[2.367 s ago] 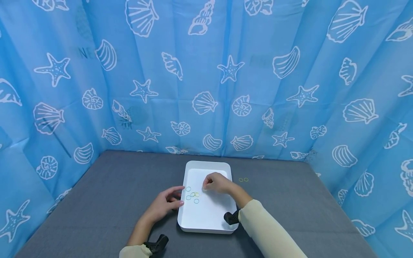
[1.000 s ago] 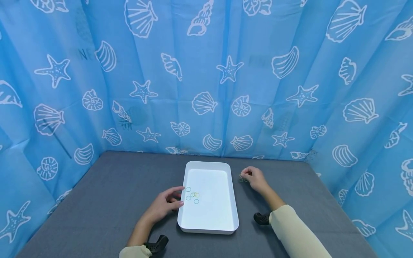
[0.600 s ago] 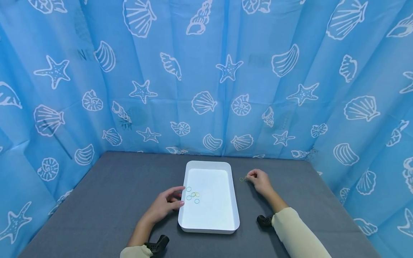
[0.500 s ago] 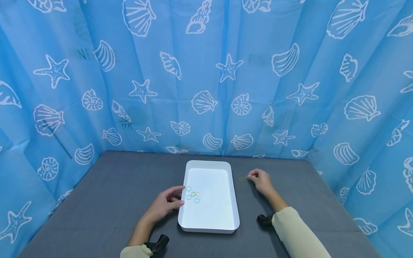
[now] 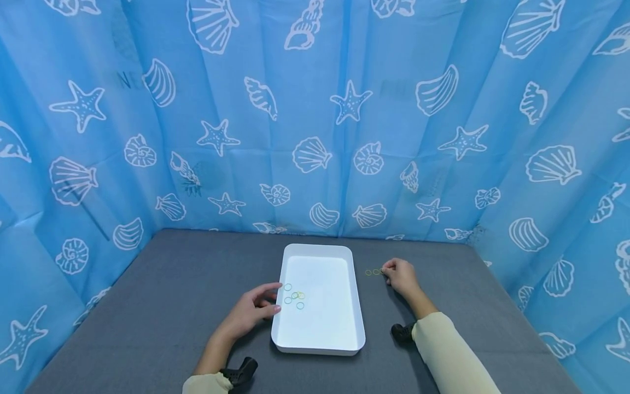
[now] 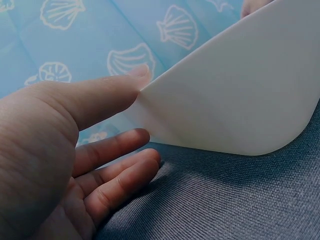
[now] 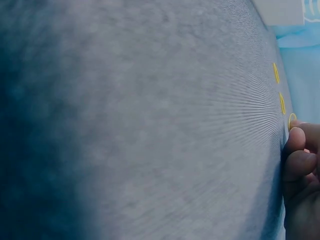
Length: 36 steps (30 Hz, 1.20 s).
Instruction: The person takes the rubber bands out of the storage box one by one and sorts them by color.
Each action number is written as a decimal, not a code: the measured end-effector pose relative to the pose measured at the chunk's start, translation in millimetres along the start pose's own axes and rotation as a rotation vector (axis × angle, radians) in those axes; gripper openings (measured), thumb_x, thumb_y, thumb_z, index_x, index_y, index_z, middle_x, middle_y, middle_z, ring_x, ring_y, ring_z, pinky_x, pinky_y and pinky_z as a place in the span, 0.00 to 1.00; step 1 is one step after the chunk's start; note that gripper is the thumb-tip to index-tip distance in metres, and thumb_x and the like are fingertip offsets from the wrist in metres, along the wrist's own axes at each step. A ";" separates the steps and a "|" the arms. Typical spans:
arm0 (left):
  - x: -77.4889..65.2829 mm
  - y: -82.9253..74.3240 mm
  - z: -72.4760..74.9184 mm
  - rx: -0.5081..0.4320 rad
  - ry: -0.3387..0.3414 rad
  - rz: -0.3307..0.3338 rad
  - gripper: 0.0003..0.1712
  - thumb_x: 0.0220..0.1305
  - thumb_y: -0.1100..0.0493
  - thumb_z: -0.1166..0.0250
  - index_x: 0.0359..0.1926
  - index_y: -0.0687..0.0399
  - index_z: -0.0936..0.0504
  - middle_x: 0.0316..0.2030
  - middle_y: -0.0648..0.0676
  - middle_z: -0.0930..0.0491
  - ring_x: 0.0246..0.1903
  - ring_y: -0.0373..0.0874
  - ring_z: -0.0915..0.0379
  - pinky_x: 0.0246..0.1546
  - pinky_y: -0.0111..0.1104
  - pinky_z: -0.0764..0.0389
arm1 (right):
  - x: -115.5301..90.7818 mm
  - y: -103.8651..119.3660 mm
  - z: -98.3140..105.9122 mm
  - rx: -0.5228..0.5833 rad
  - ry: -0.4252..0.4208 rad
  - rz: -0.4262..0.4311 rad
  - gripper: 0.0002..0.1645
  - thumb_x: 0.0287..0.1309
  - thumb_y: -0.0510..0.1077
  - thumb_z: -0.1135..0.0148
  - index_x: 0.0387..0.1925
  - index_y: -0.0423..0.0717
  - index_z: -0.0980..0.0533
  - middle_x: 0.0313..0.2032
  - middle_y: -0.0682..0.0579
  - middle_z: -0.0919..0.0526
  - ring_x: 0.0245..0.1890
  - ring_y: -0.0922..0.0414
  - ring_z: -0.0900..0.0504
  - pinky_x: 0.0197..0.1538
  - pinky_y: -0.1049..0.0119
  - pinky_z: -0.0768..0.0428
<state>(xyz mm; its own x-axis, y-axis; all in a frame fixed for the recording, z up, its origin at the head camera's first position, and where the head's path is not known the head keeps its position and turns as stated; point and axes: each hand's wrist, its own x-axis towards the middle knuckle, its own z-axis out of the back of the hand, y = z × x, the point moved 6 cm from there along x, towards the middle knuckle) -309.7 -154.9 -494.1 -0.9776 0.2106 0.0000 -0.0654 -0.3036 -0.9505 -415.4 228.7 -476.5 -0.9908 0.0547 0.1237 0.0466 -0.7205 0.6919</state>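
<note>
1. Right hand (image 5: 401, 277) pinches a yellow ring (image 7: 292, 114); the right wrist view shows it upright, the head view barely.
2. Left hand (image 5: 250, 311), fingers relaxed, grips nothing; its wrist view shows the thumb at the white tray's (image 5: 317, 351) rim.
3. Two loose yellow rings (image 7: 283, 103) lie between right hand and tray; blue-green and yellow rings (image 5: 295, 296) lie inside, near the left.
4. Gray table (image 5: 211, 268), blue shell-print curtain (image 5: 266, 142) behind.
</note>
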 end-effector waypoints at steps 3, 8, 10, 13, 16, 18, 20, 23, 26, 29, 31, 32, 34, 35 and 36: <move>-0.3 -0.9 0.4 -0.007 0.007 -0.016 0.30 0.61 0.56 0.31 0.64 0.50 0.26 0.52 0.59 0.24 0.39 0.48 0.25 0.37 0.40 0.26 | -0.1 2.1 0.1 -0.037 0.012 -0.013 0.05 0.63 0.34 0.41 0.32 0.35 0.23 0.22 0.49 0.23 0.20 0.58 0.25 0.27 0.62 0.29; -0.4 -0.6 1.0 -0.004 0.006 -0.016 0.30 0.61 0.55 0.31 0.64 0.50 0.26 0.51 0.59 0.24 0.38 0.48 0.25 0.37 0.40 0.27 | 0.0 6.2 0.5 -0.067 0.031 -0.017 0.05 0.64 0.34 0.42 0.32 0.35 0.23 0.23 0.48 0.22 0.20 0.57 0.24 0.28 0.61 0.27; -0.3 -0.2 1.1 -0.006 0.005 -0.011 0.30 0.61 0.55 0.31 0.64 0.50 0.26 0.51 0.59 0.24 0.38 0.48 0.25 0.37 0.40 0.27 | 0.2 7.1 0.8 -0.071 0.033 -0.017 0.06 0.64 0.34 0.42 0.31 0.35 0.23 0.23 0.48 0.22 0.21 0.57 0.24 0.28 0.61 0.26; 0.1 0.9 1.1 -0.009 0.004 -0.008 0.31 0.61 0.56 0.30 0.64 0.51 0.26 0.51 0.59 0.24 0.38 0.48 0.25 0.36 0.40 0.27 | 0.0 7.8 1.0 -0.071 0.030 -0.021 0.06 0.63 0.34 0.41 0.31 0.35 0.23 0.24 0.48 0.22 0.21 0.57 0.23 0.28 0.61 0.26; 0.2 1.4 0.8 -0.006 0.001 -0.007 0.31 0.60 0.55 0.30 0.64 0.51 0.26 0.51 0.59 0.24 0.38 0.48 0.25 0.36 0.40 0.27 | 0.0 6.5 1.0 -0.059 0.019 -0.034 0.05 0.63 0.34 0.41 0.31 0.35 0.23 0.24 0.48 0.21 0.21 0.57 0.23 0.28 0.61 0.26; 0.2 1.2 0.7 -0.002 -0.002 -0.008 0.31 0.60 0.55 0.30 0.64 0.50 0.26 0.51 0.59 0.24 0.38 0.48 0.25 0.36 0.39 0.27 | 0.0 5.4 0.9 -0.051 0.003 -0.043 0.05 0.63 0.34 0.40 0.31 0.35 0.23 0.24 0.48 0.22 0.21 0.57 0.23 0.27 0.62 0.26; 0.2 0.6 0.6 0.001 -0.004 -0.008 0.30 0.60 0.55 0.30 0.64 0.50 0.26 0.51 0.59 0.24 0.38 0.48 0.25 0.36 0.39 0.27 | 0.4 3.4 0.5 -0.044 -0.012 -0.049 0.05 0.63 0.34 0.40 0.31 0.36 0.23 0.24 0.48 0.22 0.21 0.58 0.24 0.26 0.63 0.27; 0.1 -0.1 0.9 0.002 -0.007 -0.010 0.30 0.60 0.55 0.30 0.64 0.50 0.26 0.51 0.58 0.23 0.38 0.48 0.25 0.37 0.39 0.26 | 0.8 1.9 0.1 -0.033 -0.028 -0.054 0.05 0.62 0.35 0.39 0.32 0.35 0.22 0.24 0.48 0.22 0.20 0.58 0.24 0.26 0.64 0.28; 0.3 -0.4 1.0 -0.003 -0.006 -0.013 0.30 0.60 0.56 0.30 0.64 0.50 0.26 0.51 0.59 0.23 0.38 0.48 0.25 0.37 0.39 0.26 | 0.7 1.6 0.5 -0.007 -0.030 -0.060 0.05 0.62 0.35 0.39 0.33 0.35 0.23 0.24 0.48 0.22 0.20 0.58 0.24 0.25 0.64 0.28; 0.5 -0.3 1.0 -0.004 -0.005 -0.013 0.30 0.60 0.56 0.30 0.64 0.50 0.26 0.51 0.59 0.23 0.38 0.48 0.25 0.37 0.39 0.26 | 0.3 0.6 0.8 0.034 -0.025 -0.073 0.05 0.63 0.35 0.39 0.34 0.34 0.22 0.24 0.47 0.21 0.20 0.58 0.24 0.25 0.63 0.28; 0.4 -0.1 0.9 -0.002 -0.003 -0.013 0.30 0.60 0.56 0.30 0.64 0.50 0.26 0.51 0.59 0.23 0.38 0.48 0.25 0.37 0.39 0.26 | -0.2 -0.6 0.7 0.069 -0.022 -0.085 0.05 0.63 0.35 0.39 0.35 0.33 0.22 0.25 0.47 0.21 0.20 0.58 0.24 0.25 0.64 0.28; 0.2 -0.2 0.9 -0.001 -0.004 -0.013 0.30 0.60 0.56 0.30 0.64 0.50 0.26 0.51 0.59 0.23 0.38 0.48 0.25 0.37 0.39 0.26 | -0.5 -1.6 0.6 0.091 -0.022 -0.093 0.05 0.63 0.35 0.39 0.36 0.33 0.22 0.25 0.47 0.21 0.20 0.58 0.24 0.25 0.64 0.28; -0.1 -0.5 0.7 0.002 -0.003 -0.014 0.30 0.61 0.56 0.30 0.64 0.50 0.26 0.51 0.59 0.23 0.38 0.48 0.25 0.37 0.39 0.26 | -2.0 -2.5 0.8 0.134 -0.027 -0.105 0.06 0.64 0.35 0.40 0.37 0.32 0.22 0.26 0.46 0.21 0.20 0.58 0.24 0.25 0.65 0.28; -0.2 -0.6 0.7 0.002 -0.002 -0.015 0.30 0.61 0.56 0.30 0.64 0.50 0.26 0.51 0.59 0.23 0.38 0.48 0.25 0.37 0.39 0.26 | -2.5 -2.9 1.1 0.155 -0.032 -0.106 0.06 0.64 0.35 0.40 0.37 0.32 0.22 0.26 0.46 0.21 0.20 0.57 0.24 0.25 0.65 0.28; -0.4 -0.7 0.6 0.002 -0.002 -0.015 0.30 0.61 0.55 0.30 0.64 0.50 0.26 0.51 0.59 0.23 0.38 0.48 0.25 0.37 0.39 0.26 | -3.4 -2.9 1.4 0.177 -0.039 -0.109 0.06 0.64 0.34 0.40 0.38 0.32 0.22 0.27 0.45 0.21 0.20 0.57 0.24 0.24 0.66 0.28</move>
<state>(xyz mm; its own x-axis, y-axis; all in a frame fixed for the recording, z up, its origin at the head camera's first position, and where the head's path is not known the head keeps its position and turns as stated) -309.3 -155.4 -493.2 -0.9770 0.2128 0.0149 -0.0805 -0.3028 -0.9497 -412.0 231.6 -477.9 -0.9857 0.1549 0.0669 -0.0352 -0.5767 0.8162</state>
